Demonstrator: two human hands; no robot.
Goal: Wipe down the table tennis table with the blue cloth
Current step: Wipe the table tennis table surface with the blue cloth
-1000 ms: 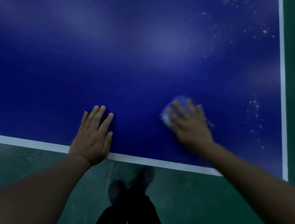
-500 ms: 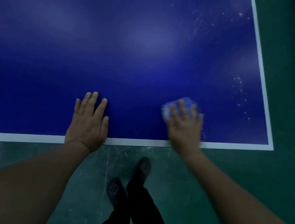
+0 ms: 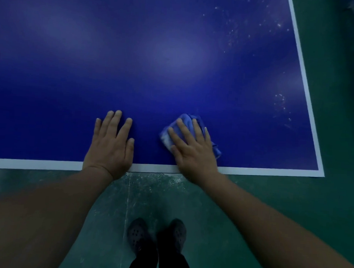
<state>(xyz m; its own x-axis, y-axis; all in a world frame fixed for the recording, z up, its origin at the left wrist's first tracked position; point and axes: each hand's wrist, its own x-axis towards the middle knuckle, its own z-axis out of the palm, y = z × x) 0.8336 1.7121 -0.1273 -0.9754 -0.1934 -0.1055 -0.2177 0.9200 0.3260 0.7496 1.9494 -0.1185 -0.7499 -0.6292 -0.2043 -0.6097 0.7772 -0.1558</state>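
Nearest you, your left hand (image 3: 110, 145) lies spread and flat on the bench (image 3: 154, 72) at its white near edge, holding nothing, while your right hand (image 3: 193, 148) presses straight, spread fingers down on the bunched blue cloth (image 3: 188, 119), just inside that same edge. The white specks (image 3: 281, 102) lie farther out and to the right of the cloth, along the right border, so your right hand is the nearer one and the wipe likely needs to run that way.

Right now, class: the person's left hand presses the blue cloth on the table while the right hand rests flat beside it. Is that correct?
Not quite. The head view shows the right hand pressing the blue cloth on the table, while the left hand rests flat beside it.
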